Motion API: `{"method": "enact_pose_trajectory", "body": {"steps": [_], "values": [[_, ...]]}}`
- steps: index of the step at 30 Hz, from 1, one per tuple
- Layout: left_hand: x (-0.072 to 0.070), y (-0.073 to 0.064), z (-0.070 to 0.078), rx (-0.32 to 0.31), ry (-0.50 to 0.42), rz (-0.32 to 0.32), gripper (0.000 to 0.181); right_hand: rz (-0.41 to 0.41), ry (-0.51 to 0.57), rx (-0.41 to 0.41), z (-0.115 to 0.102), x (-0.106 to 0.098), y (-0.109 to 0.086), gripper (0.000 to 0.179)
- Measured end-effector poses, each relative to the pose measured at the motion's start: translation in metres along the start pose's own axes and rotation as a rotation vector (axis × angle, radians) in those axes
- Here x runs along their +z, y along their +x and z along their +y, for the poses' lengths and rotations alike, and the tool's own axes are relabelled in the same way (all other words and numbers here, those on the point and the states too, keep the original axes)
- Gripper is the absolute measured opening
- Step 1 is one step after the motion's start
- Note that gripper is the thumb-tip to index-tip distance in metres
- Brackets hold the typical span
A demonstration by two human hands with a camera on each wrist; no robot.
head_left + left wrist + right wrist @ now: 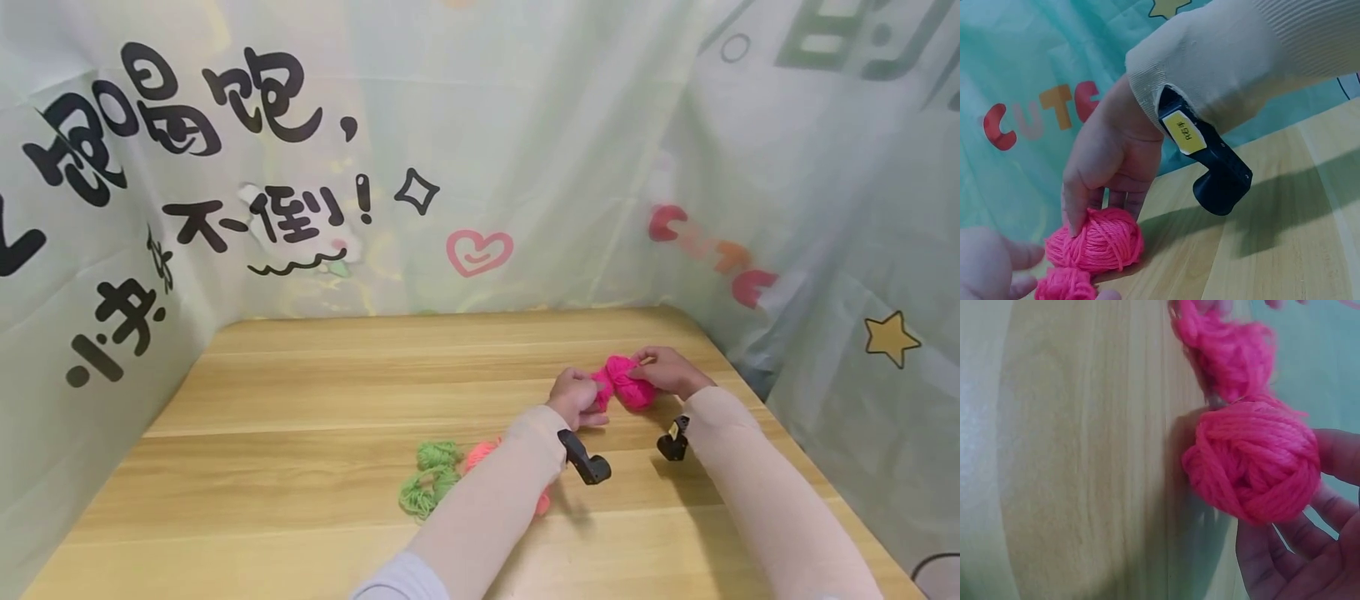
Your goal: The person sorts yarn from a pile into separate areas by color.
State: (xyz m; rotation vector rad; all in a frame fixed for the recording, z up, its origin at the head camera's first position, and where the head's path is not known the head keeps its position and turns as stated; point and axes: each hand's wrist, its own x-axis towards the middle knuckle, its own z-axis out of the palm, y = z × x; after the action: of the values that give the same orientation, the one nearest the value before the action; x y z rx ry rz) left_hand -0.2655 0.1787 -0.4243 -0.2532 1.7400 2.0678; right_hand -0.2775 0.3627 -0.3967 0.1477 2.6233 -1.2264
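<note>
A bright pink yarn ball [633, 390] is at the right of the table, with a smaller loose bundle of pink yarn [602, 389] against its left side. My right hand [670, 372] holds the ball, thumb on one side and fingers curled round the other, as the right wrist view also shows around the ball [1254, 465]. On the left, my left hand [574, 398] has the small bundle [1066, 285] between its thumb and fingers. Only some of that hand's fingertips show at the top of the right wrist view.
Green yarn bundles [438, 455] lie on the wooden table [285, 400], left of my left forearm. Coral yarn [480, 454] beside them is partly hidden under that sleeve. A printed cloth [540, 167] hangs behind and along both sides. Black camera mounts [588, 460] stick out from both wrists.
</note>
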Motion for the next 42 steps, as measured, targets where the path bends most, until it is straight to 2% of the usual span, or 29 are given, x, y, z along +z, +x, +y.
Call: {"method": "enact_pose_trajectory", "body": {"steps": [6, 8, 14, 19, 22, 28, 31, 36, 42], "values": [[-0.006, 0.002, -0.001, -0.006, -0.025, -0.148, 0.019, 0.001, -0.011, 0.021, 0.001, 0.001, 0.001, 0.038], [-0.007, 0.002, 0.0, -0.013, -0.012, -0.173, 0.019, 0.002, -0.012, 0.027, 0.002, 0.002, 0.001, 0.039], [-0.011, 0.002, 0.004, -0.031, 0.018, -0.172, 0.021, 0.0, -0.037, 0.023, 0.002, 0.003, 0.002, 0.04], [-0.017, 0.001, 0.011, -0.017, 0.025, -0.172, 0.028, 0.001, -0.073, -0.012, -0.001, 0.0, -0.001, 0.041], [-0.024, -0.001, 0.018, -0.004, 0.027, -0.181, 0.035, 0.008, -0.084, -0.037, -0.006, -0.004, -0.005, 0.043], [-0.042, -0.004, 0.034, 0.004, 0.032, -0.199, 0.028, 0.056, -0.145, -0.089, -0.017, -0.011, -0.012, 0.047], [-0.051, -0.004, 0.04, 0.015, 0.059, -0.214, 0.032, 0.065, -0.156, -0.112, -0.022, -0.013, -0.013, 0.048], [-0.063, -0.006, 0.046, 0.034, 0.11, -0.235, 0.035, 0.061, -0.176, -0.13, -0.032, -0.011, -0.014, 0.05], [-0.069, -0.007, 0.049, 0.018, 0.097, -0.25, 0.032, 0.076, -0.203, -0.18, -0.046, 0.003, -0.014, 0.041]]}}
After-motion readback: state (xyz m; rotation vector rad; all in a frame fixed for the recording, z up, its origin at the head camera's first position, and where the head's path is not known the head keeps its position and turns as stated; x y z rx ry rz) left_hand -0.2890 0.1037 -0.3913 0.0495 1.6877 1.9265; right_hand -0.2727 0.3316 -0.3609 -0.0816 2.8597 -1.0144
